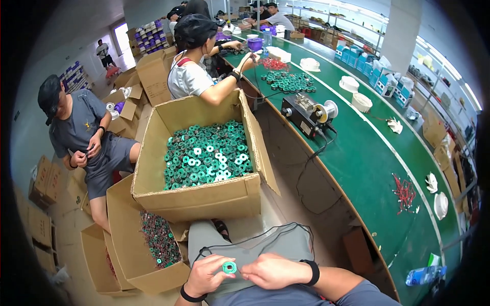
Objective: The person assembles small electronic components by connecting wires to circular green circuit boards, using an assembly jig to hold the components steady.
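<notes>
Over my lap, my left hand (204,276) pinches a small green ring-shaped part (229,262) with a dark centre between thumb and fingertips. My right hand (275,271) is just beside the ring, thumb and fingers pressed together. Whatever it may hold is too small or hidden to make out. Each wrist wears a black band, and a thin black cable (265,233) loops across my legs. Ahead of my knees stands a large open cardboard box (204,205) with many similar green ring parts (204,153) inside.
A lower carton (153,281) at left holds small dark reddish parts. The green workbench (352,168) runs along my right, bearing a spool machine (306,113), red wire pieces (403,193) and a bottle (425,275). One person (92,127) sits left; another (194,76) works at the bench.
</notes>
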A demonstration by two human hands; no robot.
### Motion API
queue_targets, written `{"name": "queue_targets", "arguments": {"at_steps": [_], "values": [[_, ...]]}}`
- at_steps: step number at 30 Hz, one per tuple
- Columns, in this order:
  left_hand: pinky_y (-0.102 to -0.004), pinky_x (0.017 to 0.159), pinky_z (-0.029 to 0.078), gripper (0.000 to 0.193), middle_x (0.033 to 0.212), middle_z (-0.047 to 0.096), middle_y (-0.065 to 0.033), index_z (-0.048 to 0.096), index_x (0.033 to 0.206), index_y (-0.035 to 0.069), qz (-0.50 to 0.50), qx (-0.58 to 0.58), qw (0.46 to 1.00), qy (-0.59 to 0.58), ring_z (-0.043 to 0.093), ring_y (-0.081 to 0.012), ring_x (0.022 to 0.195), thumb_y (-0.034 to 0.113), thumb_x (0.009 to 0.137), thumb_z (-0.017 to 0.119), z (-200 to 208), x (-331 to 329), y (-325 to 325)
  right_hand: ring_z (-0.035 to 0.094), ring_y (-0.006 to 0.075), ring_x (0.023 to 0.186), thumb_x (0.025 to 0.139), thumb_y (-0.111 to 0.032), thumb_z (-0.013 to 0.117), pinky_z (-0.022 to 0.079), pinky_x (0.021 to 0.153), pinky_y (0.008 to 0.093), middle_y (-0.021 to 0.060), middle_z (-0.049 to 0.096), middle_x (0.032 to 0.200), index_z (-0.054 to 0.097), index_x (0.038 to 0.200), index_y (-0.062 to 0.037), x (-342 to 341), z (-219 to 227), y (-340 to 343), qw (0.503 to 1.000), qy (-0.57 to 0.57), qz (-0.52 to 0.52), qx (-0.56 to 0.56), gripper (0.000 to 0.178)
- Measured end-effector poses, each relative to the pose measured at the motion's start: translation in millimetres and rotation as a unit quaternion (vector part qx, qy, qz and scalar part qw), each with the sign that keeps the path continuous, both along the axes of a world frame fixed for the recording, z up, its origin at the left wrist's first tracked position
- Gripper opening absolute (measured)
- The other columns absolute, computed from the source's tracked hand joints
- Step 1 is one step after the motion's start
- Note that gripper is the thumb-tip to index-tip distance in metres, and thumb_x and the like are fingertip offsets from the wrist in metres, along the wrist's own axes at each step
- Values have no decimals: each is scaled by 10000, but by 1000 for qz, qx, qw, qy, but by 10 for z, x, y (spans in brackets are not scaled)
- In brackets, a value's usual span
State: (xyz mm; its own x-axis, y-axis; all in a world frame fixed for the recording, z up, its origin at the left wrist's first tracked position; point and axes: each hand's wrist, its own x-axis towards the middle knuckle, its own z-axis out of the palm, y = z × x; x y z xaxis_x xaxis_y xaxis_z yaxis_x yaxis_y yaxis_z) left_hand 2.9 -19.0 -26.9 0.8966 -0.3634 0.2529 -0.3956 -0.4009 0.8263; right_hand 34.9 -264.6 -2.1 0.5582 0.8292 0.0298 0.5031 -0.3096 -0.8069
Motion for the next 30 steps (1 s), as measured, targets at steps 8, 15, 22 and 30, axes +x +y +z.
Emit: {"name": "queue_targets", "arguments": {"at_steps": [8,15,22,30], "values": [[-362,734,574,345,932,759,-136,750,1050,5,13,7,1000,-4,730,-291,814,148,754,854,22,4,-37,675,388,693,945,-142,584,534,630,502,160,674,740,681,991,-78,64,23,-19,1000,-5,-8,-5,125],[-363,743,580,314,940,759,-138,752,1065,20,3,15,1000,-14,736,-292,829,139,786,832,37,-4,-94,664,403,684,946,-140,577,529,623,503,167,663,725,658,965,-75,63,-99,-101,999,4,-49,11,106],[-363,735,580,310,930,756,-130,756,1067,28,18,2,1000,-19,732,-290,819,154,796,838,-7,-57,-133,646,409,646,961,-168,592,509,586,512,169,641,684,658,982,-82,-6,-47,-139,1000,-24,-11,-3,111],[-374,736,560,404,936,742,-133,733,1107,13,-7,57,997,-57,704,-302,802,220,782,856,42,-4,-130,639,381,595,901,-145,608,498,539,481,156,611,636,654,878,-93,148,-28,-187,995,-48,-88,13,73]]}}
